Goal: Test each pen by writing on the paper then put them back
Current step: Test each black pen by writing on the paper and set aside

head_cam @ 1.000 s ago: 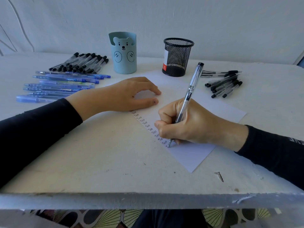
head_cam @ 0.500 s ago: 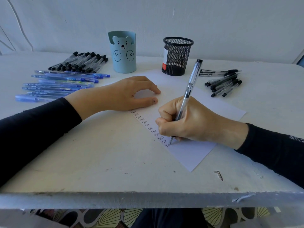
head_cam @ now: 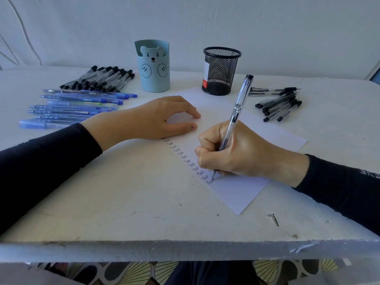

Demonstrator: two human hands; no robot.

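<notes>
My right hand grips a clear black-ink pen, its tip touching the white paper at the bottom of a column of several written "Test" words. My left hand rests on the paper's upper left part, fingers lightly bent, holding nothing. Several black pens lie at the back left, with several blue pens in front of them. Another group of black pens lies at the right.
A light blue bear-faced pen cup and a black mesh pen cup stand at the back of the white table, near the wall. A small nail lies near the table's front edge.
The pen in my right hand has tilted more upright and shifted a little left while its tip stays on the last line. My left hand has not moved.
</notes>
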